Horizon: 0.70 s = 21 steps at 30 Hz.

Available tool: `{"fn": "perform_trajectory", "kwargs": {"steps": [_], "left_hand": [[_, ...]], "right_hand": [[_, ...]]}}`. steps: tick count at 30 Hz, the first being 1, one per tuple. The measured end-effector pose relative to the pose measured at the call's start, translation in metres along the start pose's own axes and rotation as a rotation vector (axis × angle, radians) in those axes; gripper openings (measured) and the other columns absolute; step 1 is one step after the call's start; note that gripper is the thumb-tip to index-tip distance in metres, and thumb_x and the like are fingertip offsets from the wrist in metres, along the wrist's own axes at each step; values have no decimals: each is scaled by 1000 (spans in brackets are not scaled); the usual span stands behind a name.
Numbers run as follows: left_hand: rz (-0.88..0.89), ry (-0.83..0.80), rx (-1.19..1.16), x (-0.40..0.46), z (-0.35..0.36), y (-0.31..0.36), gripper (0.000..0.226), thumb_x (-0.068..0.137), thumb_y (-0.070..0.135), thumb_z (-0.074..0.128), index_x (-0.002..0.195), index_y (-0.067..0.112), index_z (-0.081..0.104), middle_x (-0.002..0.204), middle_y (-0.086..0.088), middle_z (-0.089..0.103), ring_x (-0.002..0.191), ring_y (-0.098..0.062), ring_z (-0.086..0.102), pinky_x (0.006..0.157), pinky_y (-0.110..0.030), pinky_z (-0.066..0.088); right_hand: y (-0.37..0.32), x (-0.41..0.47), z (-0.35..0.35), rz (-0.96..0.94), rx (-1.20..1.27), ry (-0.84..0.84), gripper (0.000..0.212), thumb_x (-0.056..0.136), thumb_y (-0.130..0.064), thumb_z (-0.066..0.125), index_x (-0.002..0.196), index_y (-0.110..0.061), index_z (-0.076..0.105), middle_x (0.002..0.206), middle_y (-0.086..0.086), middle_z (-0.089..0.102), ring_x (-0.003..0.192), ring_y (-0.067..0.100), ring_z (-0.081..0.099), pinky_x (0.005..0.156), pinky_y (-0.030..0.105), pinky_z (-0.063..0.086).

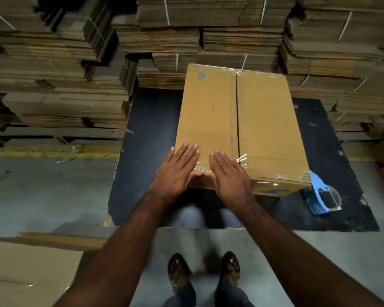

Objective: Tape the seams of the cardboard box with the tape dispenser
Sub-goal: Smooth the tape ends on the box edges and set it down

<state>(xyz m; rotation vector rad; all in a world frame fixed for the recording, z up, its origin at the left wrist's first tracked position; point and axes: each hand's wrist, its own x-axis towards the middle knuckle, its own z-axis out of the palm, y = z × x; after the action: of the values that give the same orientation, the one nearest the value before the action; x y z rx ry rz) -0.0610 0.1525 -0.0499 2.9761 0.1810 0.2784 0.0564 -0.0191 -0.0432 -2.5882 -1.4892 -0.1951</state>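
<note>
At the lower left of the frame a flat cardboard sheet (29, 269) lies on the grey concrete floor (42, 196), and a worn yellow line (53, 154) crosses the floor at mid-left. Bundled stacks of flattened cartons (60, 69) (tied with white string) fill the whole top of the frame. In the centre a dark desk (146, 129) carries the cardboard box (242, 120), its flaps closed and clear tape glinting along the near and far edges. The left hand (175, 171) and the right hand (228, 176) lie flat, fingers straight, pressing on the box's near-left corner, side by side. At lower right, just beside the box's near-right corner, the blue tape dispenser (321, 193) rests on the desk. Sandalled feet (204, 269) stand at the bottom centre.
</note>
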Motion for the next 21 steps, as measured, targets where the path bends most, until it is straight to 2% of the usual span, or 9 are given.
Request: {"fn": "perform_trajectory", "kwargs": {"steps": [4, 6, 9, 12, 15, 17, 18, 19, 21], "left_hand": [[130, -17, 0, 0, 0, -4, 56, 99, 36, 35, 149, 11, 39, 158, -7, 31, 147, -32, 24, 117, -56, 15], [151, -42, -12, 3, -6, 6, 56, 99, 34, 33, 150, 11, 37, 159, -6, 30, 147, -30, 24, 117, -53, 13], [55, -18, -32, 12, -7, 21, 55, 103, 38, 28, 150, 10, 37, 158, -7, 32, 147, -26, 27, 120, -47, 21], [122, 63, -8, 11, -1, 18, 52, 97, 26, 53, 145, 8, 45, 153, -9, 41, 141, -29, 39, 115, -47, 33], [220, 41, -27, 9, -1, 13, 66, 86, 12, 68, 147, 8, 43, 153, -10, 40, 141, -30, 38, 116, -45, 31], [217, -45, -52, 10, -6, 16, 86, 72, 3, 76, 149, 8, 38, 156, -10, 35, 144, -28, 34, 118, -43, 25], [203, -78, -61, 11, -8, 19, 92, 69, 1, 75, 151, 8, 34, 157, -11, 32, 145, -26, 30, 120, -43, 23], [184, -88, -86, 12, -9, 23, 87, 73, 3, 71, 151, 8, 33, 158, -11, 30, 146, -25, 27, 120, -43, 23], [146, -52, -135, 11, -7, 28, 63, 89, 12, 52, 150, 7, 36, 157, -11, 32, 146, -24, 28, 119, -44, 26]], "right_hand": [[10, -1, -1, -134, -45, -14, 59, 98, -42, 38, 139, -2, 51, 144, 16, 51, 133, 28, 49, 107, 43, 41], [14, -1, -5, -122, 14, -9, 61, 97, -45, 40, 138, -2, 53, 143, 17, 52, 132, 29, 50, 107, 44, 40], [19, -2, -10, -51, 45, 44, 57, 99, -40, 34, 134, -1, 56, 139, 17, 55, 131, 29, 52, 108, 41, 38], [22, -7, -1, -88, -14, 95, 47, 98, -30, 47, 134, -1, 56, 137, 17, 57, 129, 28, 54, 109, 39, 38], [25, -10, 1, -141, -23, 78, 51, 91, -24, 68, 136, -3, 55, 138, 16, 56, 129, 27, 54, 110, 38, 35], [27, -13, -3, -165, -16, 44, 57, 86, -21, 73, 137, -3, 54, 140, 15, 55, 130, 27, 53, 110, 40, 34], [29, -13, -5, -178, -2, 42, 56, 88, -23, 70, 138, -3, 53, 141, 15, 55, 130, 27, 52, 110, 42, 34], [31, -14, -7, -175, 18, 34, 53, 93, -30, 62, 138, -3, 53, 141, 15, 54, 131, 28, 52, 109, 44, 36], [33, -14, -11, -115, 36, 36, 56, 98, -41, 41, 135, -2, 55, 139, 17, 56, 129, 29, 53, 108, 45, 39]]}}
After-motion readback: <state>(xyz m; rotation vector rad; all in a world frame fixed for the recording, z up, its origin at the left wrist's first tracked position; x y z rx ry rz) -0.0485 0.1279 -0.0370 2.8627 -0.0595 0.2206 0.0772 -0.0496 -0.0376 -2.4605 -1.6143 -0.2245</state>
